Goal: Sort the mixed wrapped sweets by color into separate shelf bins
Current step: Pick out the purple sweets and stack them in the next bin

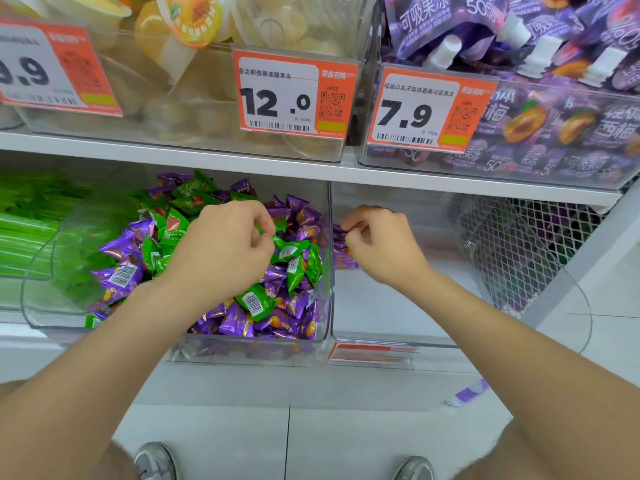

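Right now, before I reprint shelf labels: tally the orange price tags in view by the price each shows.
9.9 tag, its left edge cut off: 1
12.0 tag: 1
7.9 tag: 1
Unreadable tag on the front of the right lower bin: 1
Total: 4

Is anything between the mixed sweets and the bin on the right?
Only the clear wall between the two bins. The left hand pinches a green sweet in the mixed bin; sweets must go over that wall into the right bin, where the right hand pinches a purple sweet.
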